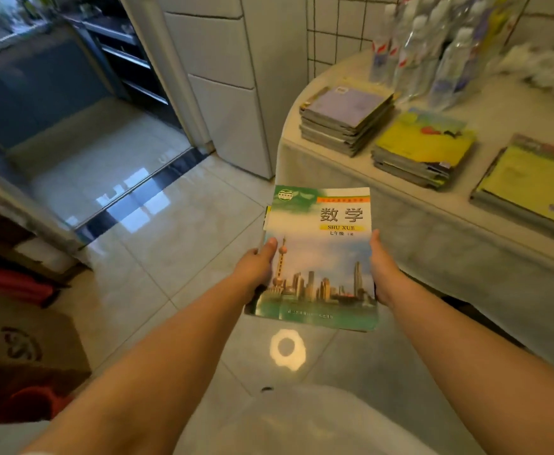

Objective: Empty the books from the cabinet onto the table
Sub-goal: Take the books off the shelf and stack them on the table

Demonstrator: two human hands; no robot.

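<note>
Left hand point(258, 261) and right hand point(380, 267) grasp a maths textbook point(321, 257) by its side edges over the floor. Risk: thin edge grip slips before reaching the surface point(499, 103); stacked books point(348, 119) leave little room.

Held book point(318, 257): cover green and white at top, orange band, yellow title strip, city skyline against pale blue sky, green water below. Table point(433, 231): pale grey-cream marbled cloth. Stacks upon it: left stack point(346, 119) lavender-topped, middle stack point(425, 149) yellow with a red mark, right stack point(532, 188) yellow-green. Bottles point(410, 57): clear, red labels. Floor point(177, 244): glossy beige tile, dark threshold strip point(144, 195). Wall point(338, 31): white tile, dark grout grid.
</note>
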